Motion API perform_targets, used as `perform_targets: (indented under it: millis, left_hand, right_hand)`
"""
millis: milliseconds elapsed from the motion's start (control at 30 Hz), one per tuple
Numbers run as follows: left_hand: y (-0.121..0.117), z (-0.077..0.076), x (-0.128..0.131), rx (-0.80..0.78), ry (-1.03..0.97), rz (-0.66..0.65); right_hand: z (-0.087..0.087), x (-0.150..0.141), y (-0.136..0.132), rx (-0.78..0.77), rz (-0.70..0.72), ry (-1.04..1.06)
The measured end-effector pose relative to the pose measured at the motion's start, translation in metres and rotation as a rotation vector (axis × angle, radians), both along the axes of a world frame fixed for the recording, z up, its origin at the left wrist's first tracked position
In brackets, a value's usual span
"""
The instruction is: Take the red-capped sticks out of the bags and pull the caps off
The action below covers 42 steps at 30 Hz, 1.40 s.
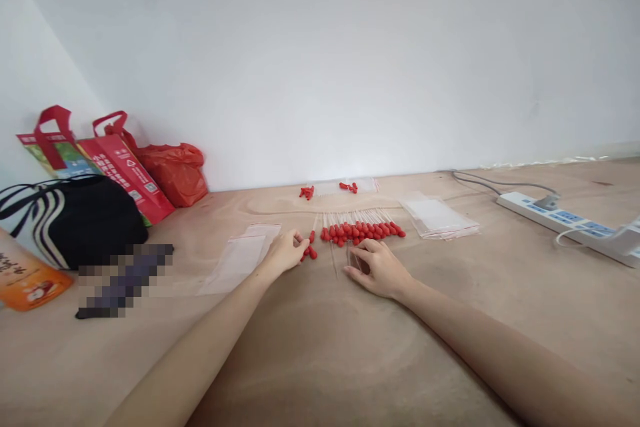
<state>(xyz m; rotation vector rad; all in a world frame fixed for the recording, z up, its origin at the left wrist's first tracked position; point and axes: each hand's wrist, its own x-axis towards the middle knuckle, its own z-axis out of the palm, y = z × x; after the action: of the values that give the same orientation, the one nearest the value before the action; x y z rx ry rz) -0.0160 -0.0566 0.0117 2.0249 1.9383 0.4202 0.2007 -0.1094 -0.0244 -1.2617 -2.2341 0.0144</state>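
Observation:
A dense row of droppers (363, 231) with red rubber bulbs lies on the wooden table, most of their thin clear tubes pointing to the wall. At the row's left end, my left hand (289, 250) is closed, thumb and fingers pinched at a dropper (303, 255) whose red bulb partly shows. Another red bulb (313, 253) lies beside those fingertips. On the near side of the row, my right hand (377, 268) has its thumb and bent fingers around a clear dropper tube (349, 255). A second tube (335, 265) points toward me just left of it.
Flat clear zip bags lie at left (237, 257) and right (440, 217). Two small piles of red bulbs (307, 193) (349, 187) lie near the wall. A power strip (565, 217) with cables stands right; a black bag (95, 220) and red bags (173, 170) stand left.

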Motion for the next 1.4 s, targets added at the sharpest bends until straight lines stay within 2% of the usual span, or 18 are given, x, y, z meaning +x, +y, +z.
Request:
perform_targets:
  millis: [100,200,333,567,767,1000,1133,1267,1400]
  left_hand:
    - [-0.002,-0.003,0.005,0.055,0.026,0.013]
    - [-0.002,-0.006,0.010,0.136,0.148,0.000]
    - [-0.002,-0.006,0.013,0.114,0.244,-0.015]
    - [-0.004,0.000,0.010,0.095,0.304,0.027]
    - [-0.001,-0.006,0.014,0.108,0.324,-0.006]
    - [0.001,0.005,0.009,0.073,0.300,-0.075]
    - [-0.005,0.002,0.008,0.080,0.276,-0.119]
    - [-0.008,-0.002,0.008,0.103,0.268,-0.125]
    - [0.000,0.006,-0.004,0.123,0.283,-0.101]
  right_hand:
    - [0.001,0.000,-0.002,-0.032,0.021,0.005]
    - [0.001,0.001,-0.002,-0.041,0.016,0.001]
    - [0.002,0.003,-0.004,-0.017,0.007,-0.033]
    - [0.001,0.009,-0.005,0.009,0.109,-0.053]
    - [-0.001,0.011,-0.002,-0.014,0.158,-0.037]
    - [-0.001,0.012,0.000,-0.021,0.148,-0.044]
    - [-0.003,0.013,0.001,-0.006,0.137,-0.031]
    - [-0.004,0.014,0.001,0.011,0.139,-0.030]
    - [-0.004,0.014,0.001,0.026,0.143,-0.026]
